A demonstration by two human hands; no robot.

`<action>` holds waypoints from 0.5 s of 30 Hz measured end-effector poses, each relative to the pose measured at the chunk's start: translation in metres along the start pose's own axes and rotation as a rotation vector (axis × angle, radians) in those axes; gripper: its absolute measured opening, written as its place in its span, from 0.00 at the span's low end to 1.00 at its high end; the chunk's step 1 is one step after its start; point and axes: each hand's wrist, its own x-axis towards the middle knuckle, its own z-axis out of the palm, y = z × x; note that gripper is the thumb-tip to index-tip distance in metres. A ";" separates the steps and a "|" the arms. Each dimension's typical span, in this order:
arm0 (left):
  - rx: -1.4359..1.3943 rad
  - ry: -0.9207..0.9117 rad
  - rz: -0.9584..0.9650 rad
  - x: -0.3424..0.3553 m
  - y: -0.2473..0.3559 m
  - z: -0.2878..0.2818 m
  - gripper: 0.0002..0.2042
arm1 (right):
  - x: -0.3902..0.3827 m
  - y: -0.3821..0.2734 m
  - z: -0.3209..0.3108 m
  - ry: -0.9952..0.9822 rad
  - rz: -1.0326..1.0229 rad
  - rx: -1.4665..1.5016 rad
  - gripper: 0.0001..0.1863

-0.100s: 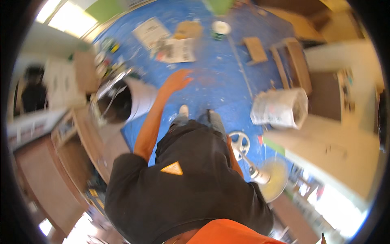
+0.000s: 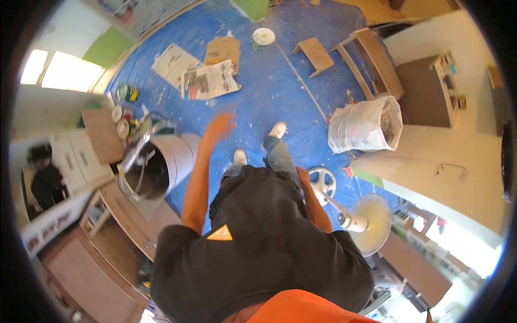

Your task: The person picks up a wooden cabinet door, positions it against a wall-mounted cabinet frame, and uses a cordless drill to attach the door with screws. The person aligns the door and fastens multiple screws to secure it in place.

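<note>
My left hand [image 2: 219,127] is held out over the blue floor sheet [image 2: 253,89], blurred by motion. Its fingers are stretched out with nothing in them. Nearest to it is a large grey-white drum [image 2: 183,153] lying with its dark mouth facing left. Low at my side hangs my right hand [image 2: 303,176], between my thigh and the white round base [image 2: 322,183] of a standing fan [image 2: 371,223]. Its fingers are mostly hidden, and whether it holds anything does not show. My shoes [image 2: 278,130] are on the sheet, the right one farther forward.
Newspapers [image 2: 210,81] and brown paper [image 2: 223,53] lie ahead, left of a white-topped bucket [image 2: 263,37]. To the right are a filled white sack [image 2: 363,126], a small wooden bench [image 2: 315,55] and wooden boards [image 2: 377,62]. Paint cans [image 2: 123,119] stand left, above wooden cabinets [image 2: 118,215].
The view has turned to the right, so the papers and bucket sit farther left. My right shoe now shows ahead of the left one. My left hand has swung lower and closer to me.
</note>
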 end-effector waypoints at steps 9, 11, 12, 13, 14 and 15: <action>-0.104 -0.322 -0.420 0.069 -0.044 0.054 0.26 | 0.245 -0.098 -0.035 -0.070 0.014 -0.457 0.18; -0.335 -0.128 -0.514 0.104 -0.027 0.043 0.27 | 0.301 -0.117 -0.071 0.056 -0.062 -0.118 0.17; -0.481 -0.051 -0.617 0.118 -0.015 0.037 0.27 | 0.321 -0.130 -0.093 0.112 0.020 -0.017 0.16; -0.367 0.014 -0.515 0.136 -0.008 0.027 0.27 | 0.341 -0.148 -0.113 0.050 0.029 0.291 0.16; -0.384 -0.047 -0.574 0.167 -0.007 0.018 0.26 | 0.363 -0.169 -0.135 0.001 0.177 0.525 0.15; -0.417 -0.078 -0.597 0.196 -0.007 0.009 0.26 | 0.387 -0.193 -0.159 0.017 0.086 0.547 0.15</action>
